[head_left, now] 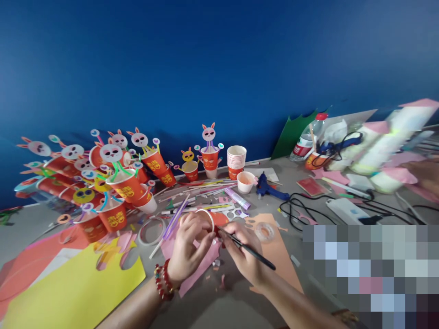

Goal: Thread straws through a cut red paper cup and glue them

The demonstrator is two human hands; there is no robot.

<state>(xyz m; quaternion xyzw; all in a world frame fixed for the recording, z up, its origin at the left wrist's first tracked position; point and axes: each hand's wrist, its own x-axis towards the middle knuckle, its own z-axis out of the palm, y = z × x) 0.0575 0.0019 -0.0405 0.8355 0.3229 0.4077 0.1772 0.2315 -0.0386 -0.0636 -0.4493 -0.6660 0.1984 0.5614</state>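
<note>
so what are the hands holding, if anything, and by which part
The left hand holds an orange-red paper cup at its open, white-rimmed end. The right hand grips a slim black tool toward the end nearest the cup.

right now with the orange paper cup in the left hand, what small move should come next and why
Perhaps ease the thumb of the left hand slightly back on the white-rimmed orange paper cup: the right hand holds a slim black tool whose tip looks close to that thumb, near the rim.
</note>
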